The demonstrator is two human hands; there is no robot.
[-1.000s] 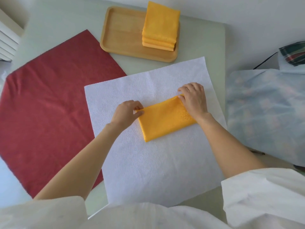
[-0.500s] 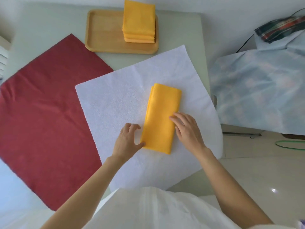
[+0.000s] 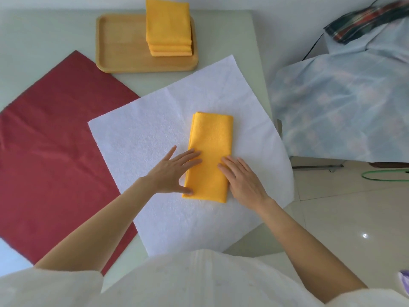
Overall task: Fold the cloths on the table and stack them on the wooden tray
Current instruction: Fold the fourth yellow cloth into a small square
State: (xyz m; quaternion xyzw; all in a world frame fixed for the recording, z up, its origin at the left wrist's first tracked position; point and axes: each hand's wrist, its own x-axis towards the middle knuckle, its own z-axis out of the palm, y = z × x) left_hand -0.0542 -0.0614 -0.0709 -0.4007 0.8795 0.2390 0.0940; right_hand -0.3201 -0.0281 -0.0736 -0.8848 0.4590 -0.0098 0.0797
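Neither grip is closed on anything: the left hand [image 3: 174, 171] lies flat with its fingers straight and spread, the fingertips resting on the left edge of the folded orange cloth [image 3: 210, 156] and the thumb touching its near left corner, while the right hand [image 3: 241, 180] lies flat too, fingers straight and together, pressing on the cloth's near right part. The cloth is a long narrow rectangle running away from the person, its layered edges showing at the far left corner, and it sits on a white sheet [image 3: 155, 138] spread on the pale worktop [image 3: 44, 38]. The white sheet overlaps a dark red sheet [image 3: 55, 140] to its left and hangs over the worktop's right edge. At the far side of the worktop stands the wooden tray [image 3: 119, 45], well apart from the cloth under the hands, with a stack of folded orange cloths [image 3: 168, 27] on its right half (several layers show at the near edge, though I cannot tell the exact count). To the right, off the worktop, a pale blue patterned cover [image 3: 345, 103] lies draped over something, with a plaid fabric [image 3: 365, 21] behind it and a green hose [image 3: 385, 175] on the tiled floor [image 3: 354, 218]. The person wears a white top [image 3: 199, 282].
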